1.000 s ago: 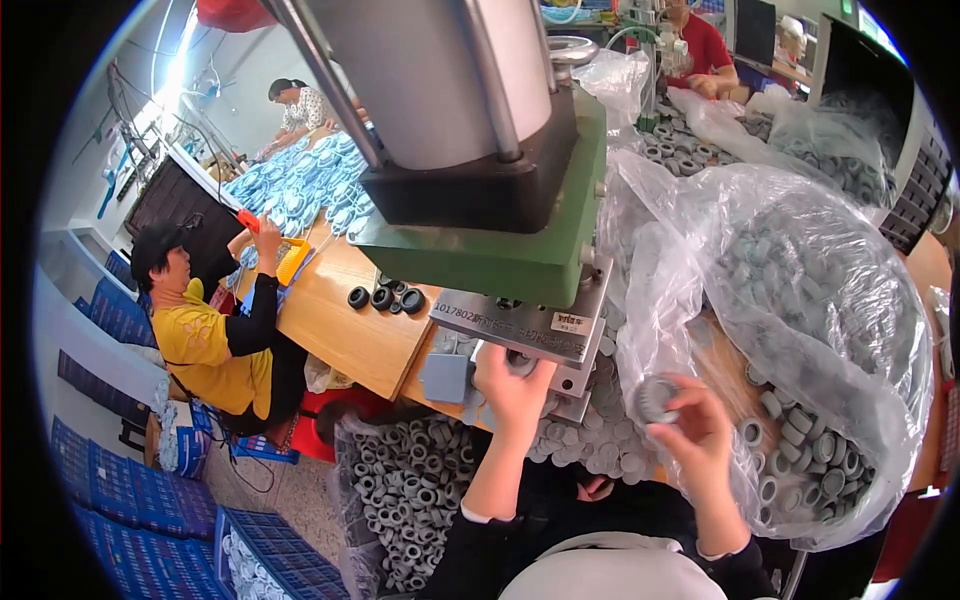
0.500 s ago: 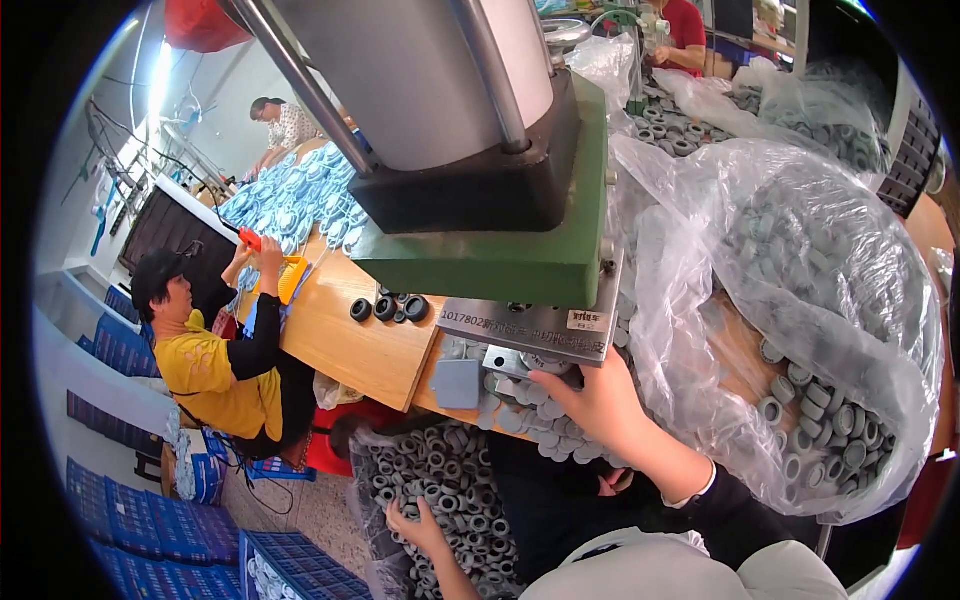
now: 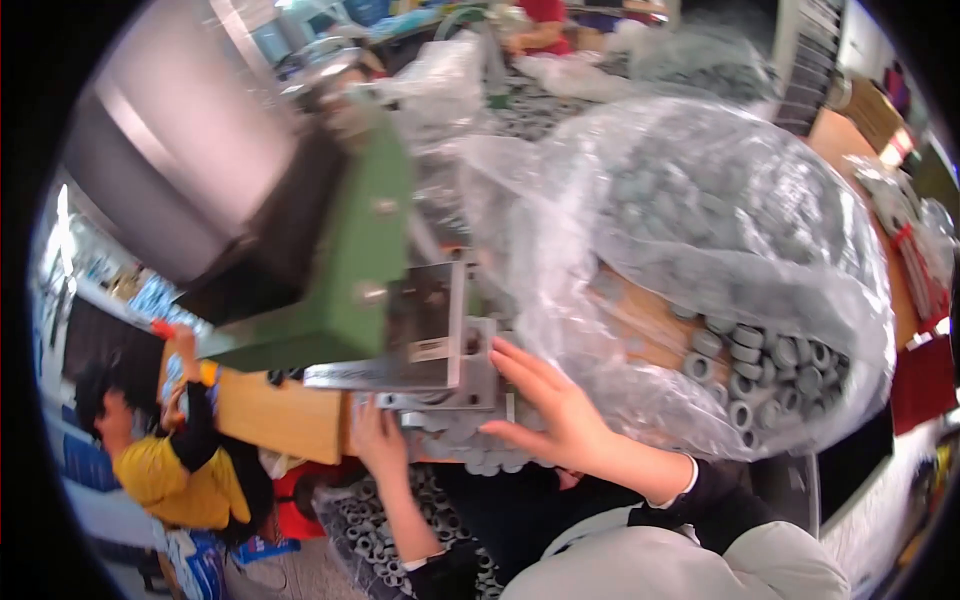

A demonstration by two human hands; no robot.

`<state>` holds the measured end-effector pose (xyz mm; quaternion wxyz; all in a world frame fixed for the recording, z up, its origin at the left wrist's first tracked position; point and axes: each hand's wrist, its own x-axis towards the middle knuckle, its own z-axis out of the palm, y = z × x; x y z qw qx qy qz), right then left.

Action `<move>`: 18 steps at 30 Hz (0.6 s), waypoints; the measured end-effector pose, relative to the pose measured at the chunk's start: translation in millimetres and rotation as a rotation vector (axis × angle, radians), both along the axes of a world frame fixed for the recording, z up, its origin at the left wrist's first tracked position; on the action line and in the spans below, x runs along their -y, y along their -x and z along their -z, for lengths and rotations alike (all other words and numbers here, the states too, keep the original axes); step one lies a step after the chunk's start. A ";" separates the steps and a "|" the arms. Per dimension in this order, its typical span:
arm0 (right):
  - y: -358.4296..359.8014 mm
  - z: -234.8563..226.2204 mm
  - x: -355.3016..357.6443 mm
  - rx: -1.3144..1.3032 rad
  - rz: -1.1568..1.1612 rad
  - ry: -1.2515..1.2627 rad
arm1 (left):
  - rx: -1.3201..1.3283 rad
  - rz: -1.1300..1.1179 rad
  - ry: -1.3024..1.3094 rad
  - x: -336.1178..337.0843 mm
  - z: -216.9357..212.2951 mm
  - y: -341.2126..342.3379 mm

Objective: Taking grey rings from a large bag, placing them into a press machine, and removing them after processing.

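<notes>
At the left a person in a yellow shirt (image 3: 185, 480) sits by the wooden worktop (image 3: 280, 415) that carries the green press (image 3: 350, 270), the grey rings (image 3: 480, 455) heaped under its metal plate (image 3: 425, 350) – within easy reach, we judge. Our left hand (image 3: 378, 440) curls into that heap, though we cannot tell whether its grip has closed on a ring. Our right hand (image 3: 555, 410) lies flat, grip released, fingers spread – resting against the rings beside the clear plastic bag (image 3: 700, 260) of more.

Wooden bench (image 3: 275, 415) carries the green press (image 3: 350, 260), with a clear bag (image 3: 700, 260) of grey rings (image 3: 770, 370) slumped on it just beside the press.
</notes>
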<state>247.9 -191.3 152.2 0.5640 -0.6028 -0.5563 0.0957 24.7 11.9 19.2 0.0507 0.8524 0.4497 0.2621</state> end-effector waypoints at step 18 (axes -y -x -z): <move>-123.3 77.1 135.1 -0.050 0.904 0.380 | 0.762 0.206 -0.137 62.1 -67.4 -58.4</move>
